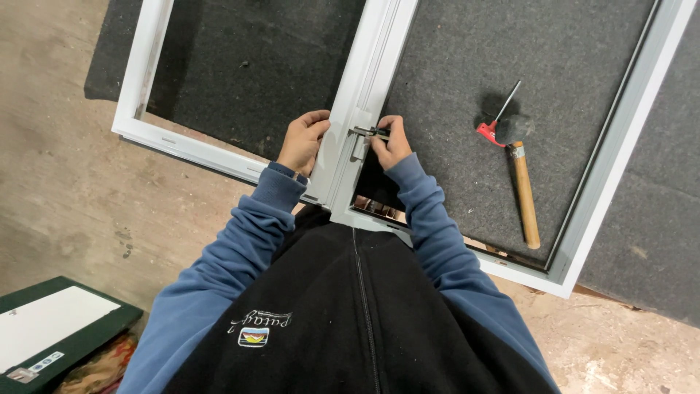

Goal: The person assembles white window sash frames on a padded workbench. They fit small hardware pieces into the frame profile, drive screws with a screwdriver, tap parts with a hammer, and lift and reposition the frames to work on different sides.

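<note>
White frame (364, 87), flat on dark felt mat (452, 95), centre bar running from the chest upward; small metal fitting (362, 136) on the bar's right edge, shape hard to make out, partly covered by fingers. Right hand (390, 142) pinched on the fitting; left hand (302, 142) curled against the bar's left side, grip on it not fully visible. Further out: mallet (521, 179) with wooden handle and red-handled key (496, 120) on the mat inside the right opening, near each other, contact unclear; frame's top cut off by the picture edge, lower bar hidden behind black vest (350, 314); green-edged board (51, 328) at lower left, cropped.
</note>
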